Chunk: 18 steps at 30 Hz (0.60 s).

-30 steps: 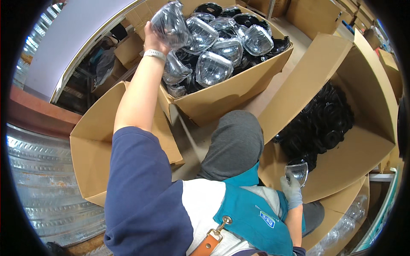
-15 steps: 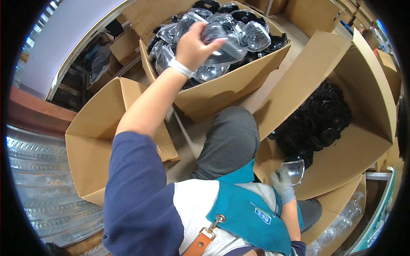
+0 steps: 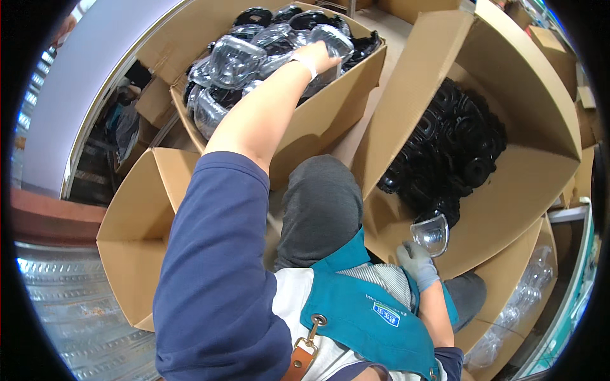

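A large open cardboard carton (image 3: 508, 200) stands tilted at a worker's right, a dense heap of black molded parts (image 3: 445, 152) lying inside. Ahead, a second carton (image 3: 337, 120) brims with clear covers (image 3: 235, 60), some in plastic film, among black pieces. A navy sleeve (image 3: 216, 273) spans the left foreground, beside a third carton (image 3: 133, 273) with open flaps. The worker wears a teal apron (image 3: 356, 324) above a dark gray trouser knee (image 3: 321, 197). At lower right, another carton (image 3: 489, 311) holds transparent pieces (image 3: 530, 273).

The bare left hand (image 3: 321, 58) rests among the clear covers near the second carton's front edge, its fingers against one; whether they grip it cannot be told. The gloved right hand (image 3: 418, 265) grasps a single clear cover (image 3: 432, 236), cup-shaped, by its lower edge, just below the black heap. A pale wristband (image 3: 304, 63) circles the left wrist.
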Tool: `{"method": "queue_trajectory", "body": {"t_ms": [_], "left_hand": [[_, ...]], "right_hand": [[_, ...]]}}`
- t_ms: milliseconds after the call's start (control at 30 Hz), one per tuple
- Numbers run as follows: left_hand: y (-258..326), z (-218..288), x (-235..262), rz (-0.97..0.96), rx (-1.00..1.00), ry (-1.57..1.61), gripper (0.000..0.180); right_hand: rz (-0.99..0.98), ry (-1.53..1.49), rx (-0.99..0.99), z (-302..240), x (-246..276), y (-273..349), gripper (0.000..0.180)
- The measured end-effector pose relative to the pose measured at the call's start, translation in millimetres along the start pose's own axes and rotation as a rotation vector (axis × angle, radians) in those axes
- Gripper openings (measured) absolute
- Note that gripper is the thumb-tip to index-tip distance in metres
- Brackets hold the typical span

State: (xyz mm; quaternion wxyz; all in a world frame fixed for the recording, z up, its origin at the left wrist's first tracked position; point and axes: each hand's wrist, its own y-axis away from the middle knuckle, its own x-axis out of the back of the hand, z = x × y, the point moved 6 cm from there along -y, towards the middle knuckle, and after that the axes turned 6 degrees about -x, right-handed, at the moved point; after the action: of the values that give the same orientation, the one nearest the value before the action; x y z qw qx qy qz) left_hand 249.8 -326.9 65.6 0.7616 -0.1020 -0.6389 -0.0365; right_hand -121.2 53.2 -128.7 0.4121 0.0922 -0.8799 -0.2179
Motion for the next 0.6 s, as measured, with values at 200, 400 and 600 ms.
{"method": "queue_trajectory", "body": {"t_ms": [200,400,600], "left_hand": [[-14,0,-20,-0.129,-0.031,-0.113,0.067],[-31,-4,-25,-0.083,-0.032,-0.164,0.075],[66,41,14,0.824,-0.282,-0.043,0.049]], "right_hand": [[0.450,-0.235,0.026,-14,72,-8,0.039],[0.488,0.056,-0.301,79,130,-80,0.082],[0.218,0.392,-0.505,73,53,-77,0.100]]}}
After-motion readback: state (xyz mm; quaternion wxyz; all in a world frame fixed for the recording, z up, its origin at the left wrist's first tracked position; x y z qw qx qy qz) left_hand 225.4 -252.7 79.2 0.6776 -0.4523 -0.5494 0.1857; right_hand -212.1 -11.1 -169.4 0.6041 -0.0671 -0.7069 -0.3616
